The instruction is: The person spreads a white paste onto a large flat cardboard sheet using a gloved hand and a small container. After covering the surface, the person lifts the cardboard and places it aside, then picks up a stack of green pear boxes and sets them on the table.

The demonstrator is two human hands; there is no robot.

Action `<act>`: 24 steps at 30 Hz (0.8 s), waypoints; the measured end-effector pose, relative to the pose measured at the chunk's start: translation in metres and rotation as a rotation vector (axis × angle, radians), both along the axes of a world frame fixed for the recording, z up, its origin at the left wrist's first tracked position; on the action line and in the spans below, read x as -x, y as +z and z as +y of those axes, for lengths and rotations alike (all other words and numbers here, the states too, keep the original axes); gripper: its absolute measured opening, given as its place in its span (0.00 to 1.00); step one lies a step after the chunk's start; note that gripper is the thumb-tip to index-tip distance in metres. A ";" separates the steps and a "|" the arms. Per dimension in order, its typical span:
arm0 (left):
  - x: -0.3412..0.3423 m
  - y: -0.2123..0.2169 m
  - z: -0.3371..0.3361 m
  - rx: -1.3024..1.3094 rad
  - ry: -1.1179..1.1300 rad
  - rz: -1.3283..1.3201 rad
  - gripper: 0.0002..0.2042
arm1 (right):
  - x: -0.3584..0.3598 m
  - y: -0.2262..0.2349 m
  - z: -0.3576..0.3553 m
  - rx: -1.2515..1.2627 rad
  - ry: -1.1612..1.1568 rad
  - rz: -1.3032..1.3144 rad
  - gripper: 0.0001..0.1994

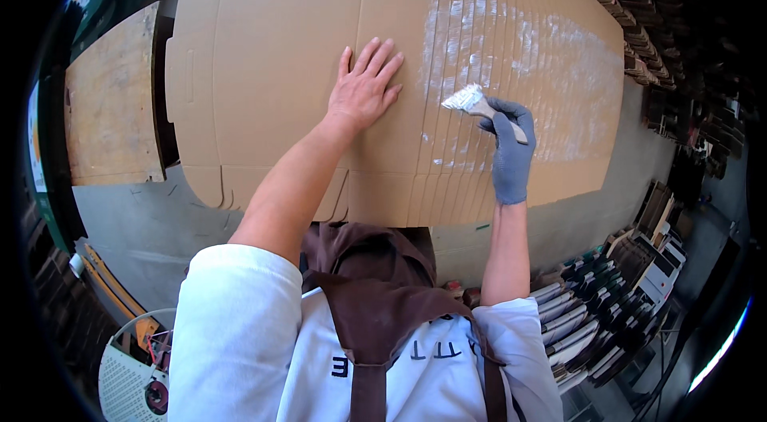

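Observation:
A stack of flat, creased cardboard sheets (280, 46) lies before me, its right part fanned so that several edges show as narrow strips. White glue-like streaks (551, 54) cover much of that fanned part. My bare left hand (363, 86) rests flat on the cardboard left of the strips, fingers spread. In a grey glove, my right hand (511, 146) grips a paintbrush (483, 108) by its handle. White stuff coats the bristles, which point up and left above the strips; whether they touch the cardboard I cannot tell.
At the left stands a wooden board (114, 102). Stacked cardboard pieces (639, 46) line the far right. Lower right, rows of folded dark and white items (591, 318) stand close to my right arm. A perforated pale machine part (128, 374) is at the lower left. Grey floor (144, 218) shows between.

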State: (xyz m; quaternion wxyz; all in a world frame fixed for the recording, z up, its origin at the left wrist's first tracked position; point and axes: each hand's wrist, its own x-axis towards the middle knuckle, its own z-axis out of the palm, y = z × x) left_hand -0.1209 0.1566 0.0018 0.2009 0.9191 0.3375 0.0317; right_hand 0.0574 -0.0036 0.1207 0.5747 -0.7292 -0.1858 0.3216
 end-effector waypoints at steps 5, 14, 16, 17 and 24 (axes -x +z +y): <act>0.000 0.000 0.000 -0.009 -0.002 -0.001 0.26 | 0.013 -0.002 0.015 0.049 0.124 0.073 0.09; 0.001 -0.005 -0.001 -0.055 0.017 0.002 0.26 | 0.011 -0.017 0.023 0.093 0.233 -0.095 0.09; -0.002 -0.006 -0.001 -0.054 0.012 -0.006 0.26 | 0.013 -0.027 0.025 0.075 0.327 -0.168 0.09; -0.003 -0.007 -0.001 -0.055 0.007 -0.009 0.26 | 0.009 -0.027 0.024 0.124 0.326 -0.209 0.08; 0.000 -0.006 -0.001 -0.051 0.016 -0.007 0.26 | 0.022 -0.018 0.019 0.159 0.371 -0.272 0.07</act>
